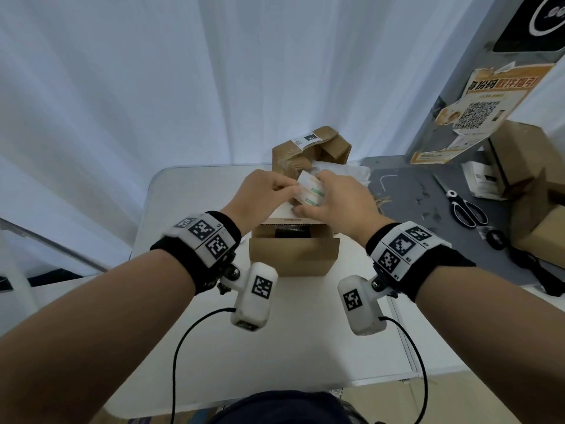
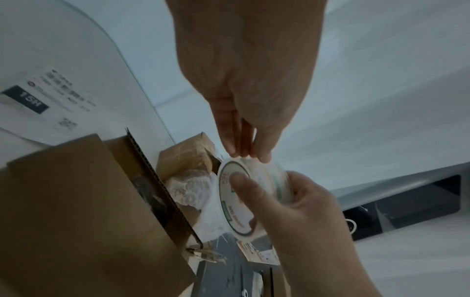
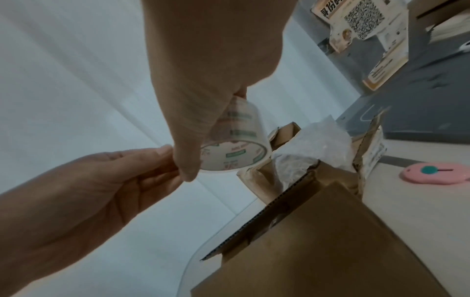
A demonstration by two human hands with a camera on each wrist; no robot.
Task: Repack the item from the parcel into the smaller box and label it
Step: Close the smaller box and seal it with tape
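Above the open smaller cardboard box (image 1: pixel 293 258) I hold a roll of clear printed tape (image 1: pixel 310 191) (image 2: pixel 239 201) (image 3: pixel 236 148). My right hand (image 1: pixel 336 200) (image 3: pixel 193 140) grips the roll, thumb across its side. The fingertips of my left hand (image 1: pixel 266 188) (image 2: pixel 244 154) pinch the roll's rim. A dark item (image 1: pixel 292 232) lies inside the smaller box, whose flaps stand up. Behind it stands the torn-open parcel (image 1: pixel 305 151) with bubble wrap (image 1: pixel 345 172) spilling out.
The boxes stand on a white table (image 1: pixel 275 332). To the right, a grey mat (image 1: pixel 412 191) carries scissors (image 1: pixel 467 209), a black roll (image 1: pixel 495 238) and more cardboard boxes (image 1: pixel 532 166). A pink box cutter (image 3: pixel 437 173) lies right of the smaller box. A QR poster (image 1: pixel 480 114) leans at the back.
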